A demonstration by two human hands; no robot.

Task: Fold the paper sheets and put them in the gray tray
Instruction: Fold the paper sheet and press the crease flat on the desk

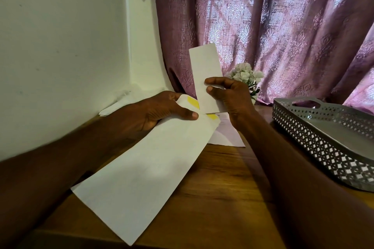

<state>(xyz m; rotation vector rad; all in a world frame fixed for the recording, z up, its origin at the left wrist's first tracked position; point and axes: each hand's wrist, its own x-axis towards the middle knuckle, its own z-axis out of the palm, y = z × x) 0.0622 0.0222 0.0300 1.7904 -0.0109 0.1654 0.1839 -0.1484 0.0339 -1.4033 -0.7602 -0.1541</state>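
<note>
The folded paper sheet (206, 79) is standing nearly upright above the wooden table (214, 188), its long axis running from the bottom edge up and slightly left toward the curtain (283, 26). Its lower end is dipping behind the right hand (228, 95), so that corner is hidden. The right hand is pinching it, thumb on the near face and fingers wrapping around the far side.

Just beside and below it, a long white envelope (145, 170) is slanting from lower left to upper right, its open end touching the base of the folded sheet. A yellow strip is showing on its flap — partly covered by the sheet and by the left hand (162, 111), whose thumb is pressing down on the flap while the fingers are closing underneath, out of sight.

More paper (226, 135) is lying flat on the table beyond the envelope, mostly hidden behind the hands, and another sheet is peeking out by the wall — hard to make out.

The gray tray (315, 137) is sitting well apart at the right, cut off by the frame edge. A small pot of white flowers (245, 75) is standing behind the right hand.
</note>
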